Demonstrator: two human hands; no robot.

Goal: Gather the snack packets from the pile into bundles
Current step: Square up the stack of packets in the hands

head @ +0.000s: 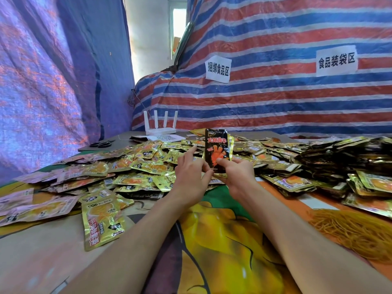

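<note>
A small upright stack of snack packets [216, 147], a black one with red lettering in front and gold ones behind, stands above the table's middle. My right hand [237, 175] grips its lower end, thumb across the front. My left hand [192, 172] pinches the lower left edge of the stack, with its index finger pointing up and away. A wide pile of gold packets [135, 164] spreads over the table to the left. Behind the hands and to the right lies a mass of dark and gold packets [318, 158].
A heap of yellow rubber bands [352, 232] lies at the right front. A white router [160, 124] and black scissors [102, 143] sit at the far left of the table. Striped tarpaulin [275, 98] with two paper signs closes off the back. A printed cloth [224, 240] covers the table.
</note>
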